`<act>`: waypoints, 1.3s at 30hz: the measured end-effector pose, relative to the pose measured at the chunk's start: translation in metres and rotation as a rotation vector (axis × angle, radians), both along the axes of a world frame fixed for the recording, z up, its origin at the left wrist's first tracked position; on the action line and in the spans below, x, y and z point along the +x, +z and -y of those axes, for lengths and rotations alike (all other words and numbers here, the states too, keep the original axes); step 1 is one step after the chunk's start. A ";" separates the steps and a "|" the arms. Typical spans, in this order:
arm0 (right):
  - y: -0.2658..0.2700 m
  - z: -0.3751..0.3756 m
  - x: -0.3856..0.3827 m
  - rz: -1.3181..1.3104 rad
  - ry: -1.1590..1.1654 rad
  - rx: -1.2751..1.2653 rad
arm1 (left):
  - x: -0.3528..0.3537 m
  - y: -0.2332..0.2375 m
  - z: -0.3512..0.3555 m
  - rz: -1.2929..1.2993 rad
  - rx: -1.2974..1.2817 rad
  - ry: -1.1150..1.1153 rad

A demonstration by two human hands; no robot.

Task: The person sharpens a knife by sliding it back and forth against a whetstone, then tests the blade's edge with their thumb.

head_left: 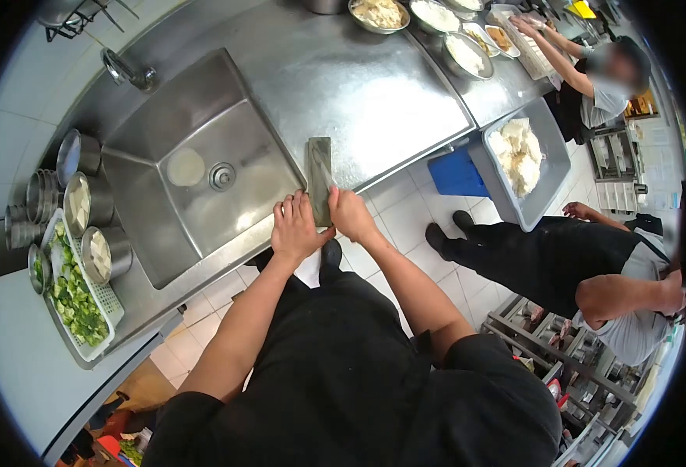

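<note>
A long, flat grey-green slab (320,177) lies across the metal counter's front edge beside the sink, its far end on the counter. My left hand (295,227) is at the near end's left side, its fingers bent against the slab and sink rim and its thumb across the bottom end. On the right side, my right hand (349,215) is closed on the slab's edge, thumb pointing up along it. Part of the near end is hidden by my fingers. What the slab is made of cannot be made out.
Left of my hands is a deep sink (195,226) with a tap (129,71). Metal pots and a basket of greens (77,300) stand far left. Filled bowls (378,14) line the back; a grey tub (554,167) and two people (568,257) are right.
</note>
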State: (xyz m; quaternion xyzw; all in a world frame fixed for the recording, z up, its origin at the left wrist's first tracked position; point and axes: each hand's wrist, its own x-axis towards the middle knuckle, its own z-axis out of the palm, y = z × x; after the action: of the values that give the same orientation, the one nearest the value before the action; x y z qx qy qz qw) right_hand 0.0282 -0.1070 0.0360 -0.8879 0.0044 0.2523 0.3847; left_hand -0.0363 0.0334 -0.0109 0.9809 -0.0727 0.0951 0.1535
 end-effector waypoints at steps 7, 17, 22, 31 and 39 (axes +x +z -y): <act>-0.011 0.024 -0.056 0.257 0.159 0.067 | -0.002 0.002 -0.001 -0.017 -0.004 -0.010; -0.013 0.028 -0.078 0.135 0.120 -0.003 | 0.002 -0.005 0.001 0.063 0.019 -0.004; 0.002 -0.005 0.007 0.026 0.021 -0.008 | -0.001 0.001 0.001 0.026 0.023 -0.016; -0.016 0.006 -0.020 0.095 0.057 -0.002 | 0.001 -0.003 0.002 0.073 0.009 0.009; -0.014 0.031 -0.079 0.122 0.126 0.011 | 0.001 -0.004 0.002 0.073 -0.003 0.006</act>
State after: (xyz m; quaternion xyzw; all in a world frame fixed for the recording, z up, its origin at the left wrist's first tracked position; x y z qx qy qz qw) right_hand -0.0507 -0.1380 0.0222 -0.8979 -0.0764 0.2214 0.3727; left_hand -0.0352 0.0319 -0.0145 0.9767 -0.0750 0.1315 0.1520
